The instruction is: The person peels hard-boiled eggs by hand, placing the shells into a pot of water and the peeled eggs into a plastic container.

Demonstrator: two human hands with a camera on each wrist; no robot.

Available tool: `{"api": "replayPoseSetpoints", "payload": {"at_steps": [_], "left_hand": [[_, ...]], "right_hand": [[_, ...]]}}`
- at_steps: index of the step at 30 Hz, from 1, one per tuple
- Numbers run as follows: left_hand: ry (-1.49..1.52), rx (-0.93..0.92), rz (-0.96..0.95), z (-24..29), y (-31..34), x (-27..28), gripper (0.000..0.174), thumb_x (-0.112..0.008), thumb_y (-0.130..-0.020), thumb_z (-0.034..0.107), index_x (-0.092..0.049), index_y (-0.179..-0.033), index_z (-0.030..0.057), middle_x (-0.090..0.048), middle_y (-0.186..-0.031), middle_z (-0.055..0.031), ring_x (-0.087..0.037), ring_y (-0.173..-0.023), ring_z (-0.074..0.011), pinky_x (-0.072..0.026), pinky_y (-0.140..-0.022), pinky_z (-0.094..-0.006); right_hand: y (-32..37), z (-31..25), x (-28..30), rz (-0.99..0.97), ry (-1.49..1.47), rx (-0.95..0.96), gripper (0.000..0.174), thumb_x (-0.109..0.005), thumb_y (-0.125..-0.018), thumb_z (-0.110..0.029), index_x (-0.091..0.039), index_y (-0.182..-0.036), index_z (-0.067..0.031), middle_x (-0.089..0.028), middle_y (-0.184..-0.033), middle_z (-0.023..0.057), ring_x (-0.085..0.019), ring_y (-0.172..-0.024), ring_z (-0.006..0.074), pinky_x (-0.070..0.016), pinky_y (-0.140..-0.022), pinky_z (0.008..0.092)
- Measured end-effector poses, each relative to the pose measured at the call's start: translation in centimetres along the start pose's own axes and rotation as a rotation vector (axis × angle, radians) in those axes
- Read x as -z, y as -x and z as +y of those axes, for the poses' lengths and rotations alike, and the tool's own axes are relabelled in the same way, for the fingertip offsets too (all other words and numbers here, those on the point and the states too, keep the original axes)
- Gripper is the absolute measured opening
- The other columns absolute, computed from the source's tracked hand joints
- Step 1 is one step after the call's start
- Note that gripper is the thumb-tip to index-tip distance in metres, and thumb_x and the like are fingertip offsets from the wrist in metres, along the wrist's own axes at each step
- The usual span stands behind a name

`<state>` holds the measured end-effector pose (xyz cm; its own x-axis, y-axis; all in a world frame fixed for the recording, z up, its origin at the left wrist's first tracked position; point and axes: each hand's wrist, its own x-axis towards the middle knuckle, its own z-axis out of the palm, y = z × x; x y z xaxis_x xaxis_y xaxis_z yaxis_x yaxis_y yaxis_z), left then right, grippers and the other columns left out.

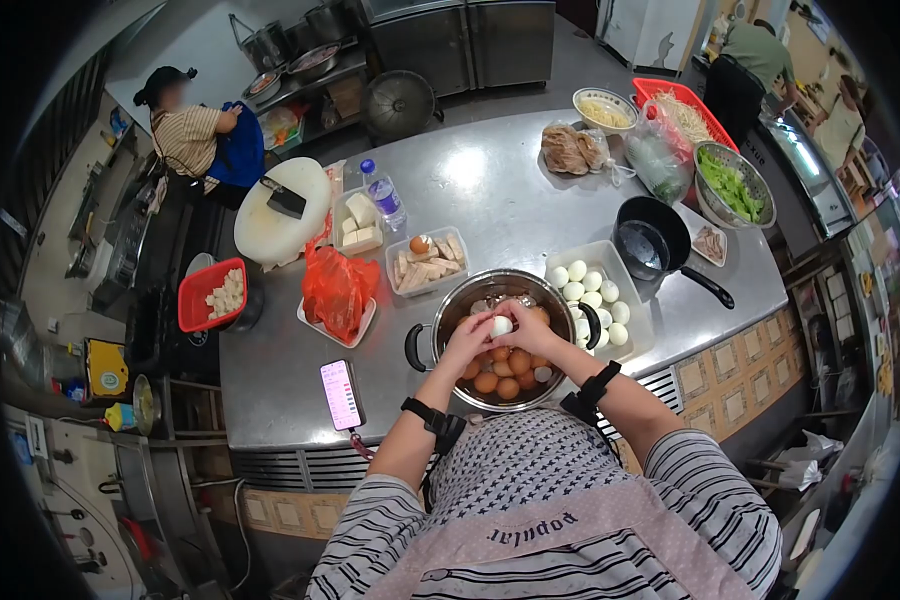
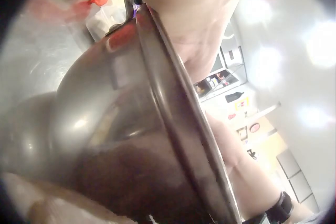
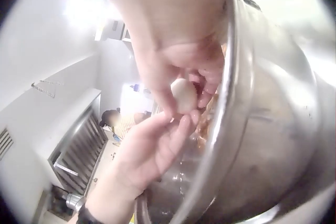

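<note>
A phone (image 1: 341,394) lies near the left of the desk (image 1: 490,190). The left hand (image 1: 467,340) holds the egg (image 1: 501,325) at its curled fingertips, and the right hand (image 1: 530,322) pinches it from the other side. The white egg sits over the pot (image 1: 495,273) of brown eggs, probably so shell drops inside. In the right wrist view its long axis runs roughly up and down; which end is narrower is unclear. A tray (image 1: 582,247) of peeled eggs stands just right, handy.

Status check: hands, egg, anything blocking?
Left hand and right hand both pinch small white boiled egg. Held over round steel pot of brown eggs. Nothing in the way.
</note>
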<state>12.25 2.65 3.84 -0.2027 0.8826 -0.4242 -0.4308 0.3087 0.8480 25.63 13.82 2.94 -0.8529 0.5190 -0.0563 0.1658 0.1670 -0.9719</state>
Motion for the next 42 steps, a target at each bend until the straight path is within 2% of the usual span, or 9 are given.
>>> {"api": "replayPoseSetpoints", "payload": {"at_steps": [9, 12, 20, 26, 33, 36, 37, 40, 42], "left_hand": [[0.071, -0.029, 0.152, 0.0, 0.0, 0.1, 0.018, -0.054, -0.092, 0.021, -0.050, -0.104, 0.0083, -0.054, -0.100, -0.0022, -0.055, -0.091, -0.0117, -0.0498, -0.079, -0.0270], [0.100, -0.080, 0.214, -1.5, -1.1, 1.6, 0.018, -0.055, -0.090, 0.017, -0.052, -0.105, 0.0075, -0.054, -0.101, -0.0022, -0.055, -0.092, -0.0136, -0.0492, -0.080, -0.0273], [-1.344, -0.120, 0.267, -3.0, -0.2, 0.4, 0.052, -0.060, -0.073, 0.020, -0.051, -0.124, 0.0147, -0.041, -0.132, -0.0158, -0.037, -0.121, -0.0380, -0.0271, -0.104, -0.0452], [-1.303, -0.431, 0.374, -0.7, 1.2, -0.9, 0.040, -0.054, -0.075, 0.009, -0.056, -0.115, 0.0107, -0.047, -0.124, -0.0156, -0.036, -0.120, -0.0377, -0.0321, -0.099, -0.0471], [-1.338, -0.415, -0.020, -1.7, 1.3, -1.7, 0.031, -0.061, -0.072, 0.007, -0.056, -0.102, 0.0063, -0.053, -0.106, -0.0164, -0.048, -0.104, -0.0354, -0.0427, -0.088, -0.0410], [-1.470, -0.394, -0.027, -1.8, 0.8, -2.1, 0.038, -0.064, -0.071, 0.010, -0.053, -0.107, 0.0067, -0.052, -0.106, -0.0158, -0.048, -0.104, -0.0353, -0.0428, -0.088, -0.0412], [-1.511, -0.376, -0.033, -1.8, 0.5, -2.0, 0.042, -0.066, -0.070, 0.011, -0.052, -0.109, 0.0069, -0.052, -0.106, -0.0154, -0.048, -0.104, -0.0353, -0.0427, -0.088, -0.0414], [-1.526, -0.331, 0.001, -0.5, 1.4, -2.6, 0.046, -0.068, -0.068, 0.014, -0.051, -0.111, 0.0066, -0.052, -0.104, -0.0155, -0.048, -0.102, -0.0358, -0.0425, -0.088, -0.0415], [-1.508, -0.416, 0.054, 0.2, 2.1, -3.2, 0.042, -0.067, -0.068, 0.016, -0.054, -0.107, 0.0066, -0.052, -0.104, -0.0152, -0.048, -0.101, -0.0343, -0.0425, -0.088, -0.0411]], "right_hand": [[0.0, -0.3, 0.2, -0.028, 0.007, -0.050, 0.047, -0.074, -0.073, -0.004, -0.046, -0.110, -0.0041, -0.054, -0.105, 0.0064, -0.055, -0.094, 0.0144, -0.0467, -0.081, 0.0275], [-0.3, -0.4, 0.3, 0.091, -0.496, -0.141, 0.039, -0.069, -0.079, -0.008, -0.048, -0.112, -0.0037, -0.054, -0.108, 0.0076, -0.056, -0.094, 0.0142, -0.0476, -0.080, 0.0277], [0.9, 2.2, -0.7, 0.024, 1.101, 0.223, 0.030, -0.064, -0.074, -0.018, -0.059, -0.103, -0.0119, -0.050, -0.100, 0.0203, -0.054, -0.091, 0.0386, -0.0477, -0.078, 0.0411], [0.8, -1.4, 1.8, 0.182, 0.435, 0.127, 0.018, -0.054, -0.087, -0.017, -0.063, -0.094, -0.0025, -0.061, -0.086, 0.0190, -0.060, -0.077, 0.0334, -0.0481, -0.072, 0.0404], [2.1, -2.5, 3.2, 0.125, -0.368, -0.464, 0.023, -0.055, -0.090, -0.025, -0.065, -0.091, -0.0039, -0.062, -0.083, 0.0044, -0.058, -0.065, 0.0101, -0.0500, -0.060, 0.0264], [2.8, -1.1, 3.4, 0.064, -0.321, -0.341, 0.021, -0.061, -0.085, -0.025, -0.065, -0.090, -0.0045, -0.061, -0.081, 0.0029, -0.057, -0.062, 0.0097, -0.0501, -0.057, 0.0279], [2.8, -0.7, 3.4, 0.098, 0.262, 0.018, 0.021, -0.063, -0.081, -0.025, -0.065, -0.084, -0.0045, -0.064, -0.077, 0.0072, -0.061, -0.062, 0.0157, -0.0509, -0.057, 0.0317], [3.0, -1.8, 2.3, -0.156, 1.041, -0.150, 0.020, -0.062, -0.081, -0.024, -0.064, -0.081, -0.0043, -0.065, -0.075, 0.0137, -0.064, -0.066, 0.0253, -0.0511, -0.061, 0.0352], [2.9, -1.0, 2.6, -0.015, 0.857, -0.098, 0.024, -0.057, -0.085, -0.025, -0.065, -0.081, -0.0030, -0.064, -0.077, 0.0171, -0.063, -0.070, 0.0301, -0.0511, -0.062, 0.0372]]}}
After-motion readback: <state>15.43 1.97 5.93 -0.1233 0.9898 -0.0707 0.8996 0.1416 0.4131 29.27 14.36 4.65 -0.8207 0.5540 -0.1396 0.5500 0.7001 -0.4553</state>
